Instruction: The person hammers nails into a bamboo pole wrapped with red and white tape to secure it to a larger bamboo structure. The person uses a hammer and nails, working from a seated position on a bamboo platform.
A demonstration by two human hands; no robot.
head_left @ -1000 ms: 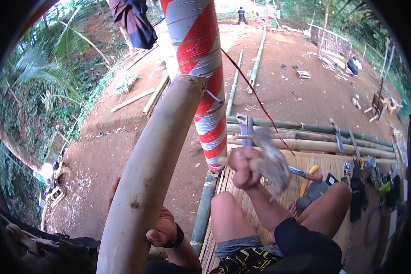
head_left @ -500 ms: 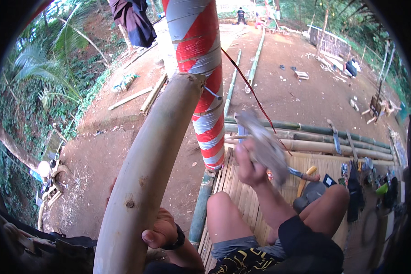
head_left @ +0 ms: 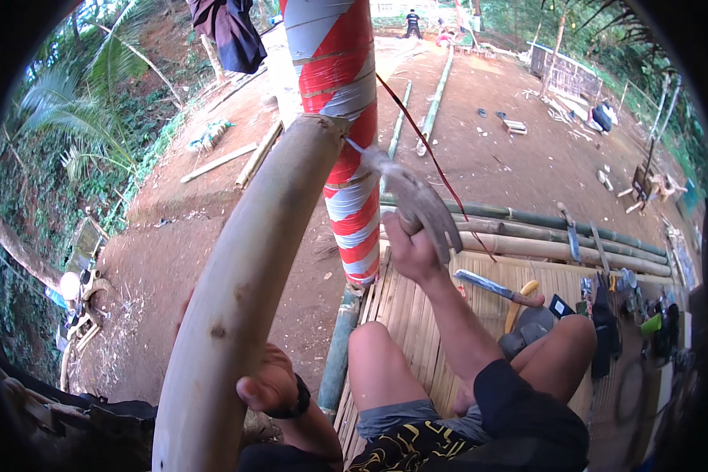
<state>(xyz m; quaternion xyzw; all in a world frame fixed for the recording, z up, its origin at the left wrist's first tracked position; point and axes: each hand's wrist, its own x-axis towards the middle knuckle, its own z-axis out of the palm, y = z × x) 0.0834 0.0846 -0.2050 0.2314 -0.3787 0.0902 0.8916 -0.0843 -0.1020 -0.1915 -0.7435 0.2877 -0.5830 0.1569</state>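
Note:
A thick pale bamboo pole (head_left: 244, 283) rises from my lap toward a red-and-white striped post (head_left: 344, 134). My left hand (head_left: 269, 385), with a black watch on the wrist, grips the pole low down from its right side. My right hand (head_left: 411, 250) is raised and shut on the handle of a blurred grey blade tool (head_left: 417, 200), whose tip is near the pole's top end. I sit on a slatted bamboo platform (head_left: 417, 322) with both knees bent.
A knife (head_left: 495, 287) with a wooden handle lies on the platform by my right knee, with more tools (head_left: 613, 303) at the right. Long bamboo poles (head_left: 543, 232) lie along the platform's far edge. A red cord (head_left: 425, 153) runs from the post. Bare earth lies beyond.
My right hand has lifted the blade tool from low by the platform up and leftward to the pole's top end. My left hand keeps its hold on the pole.

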